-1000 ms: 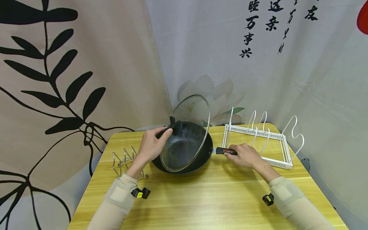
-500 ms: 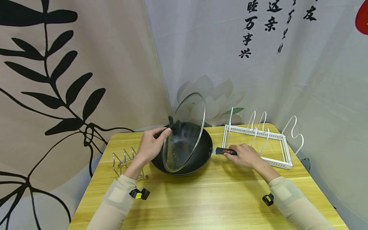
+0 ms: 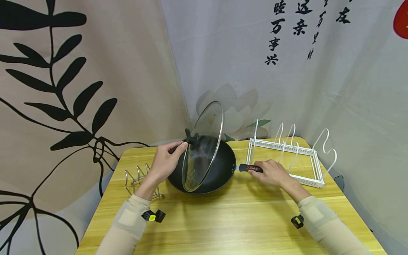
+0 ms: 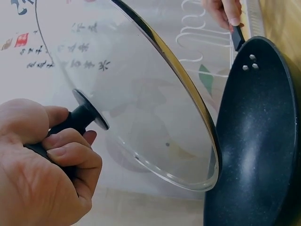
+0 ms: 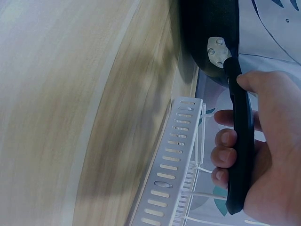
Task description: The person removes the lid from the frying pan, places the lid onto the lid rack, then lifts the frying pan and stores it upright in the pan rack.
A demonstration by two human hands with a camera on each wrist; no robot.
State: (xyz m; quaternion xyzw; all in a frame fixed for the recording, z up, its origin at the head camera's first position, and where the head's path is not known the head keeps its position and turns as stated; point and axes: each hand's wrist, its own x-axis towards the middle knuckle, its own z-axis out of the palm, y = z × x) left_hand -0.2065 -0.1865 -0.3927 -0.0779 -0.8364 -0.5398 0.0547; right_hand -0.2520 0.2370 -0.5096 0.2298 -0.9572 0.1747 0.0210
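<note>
1. Left hand (image 3: 167, 159) of mine pinches the knob (image 4: 77, 118), pointing towards ten o'clock.
2. The glass lid (image 3: 204, 152) tilts over the pan (image 3: 225, 160) on the bench (image 3: 229, 219), long axis one to seven.
3. My right hand (image 3: 271, 171) grips the handle (image 3: 244, 167), pointing to three; its red lettering is partly hidden.
4. At one o'clock, characters (image 3: 274, 44) read "万事兴".

A left hand (image 3: 168, 161) has drawn the glass lid (image 3: 204, 150) toward nine o'clock — from where I stand, nearer edge-on — baring more of the black pan (image 3: 225, 164) at three o'clock.
</note>
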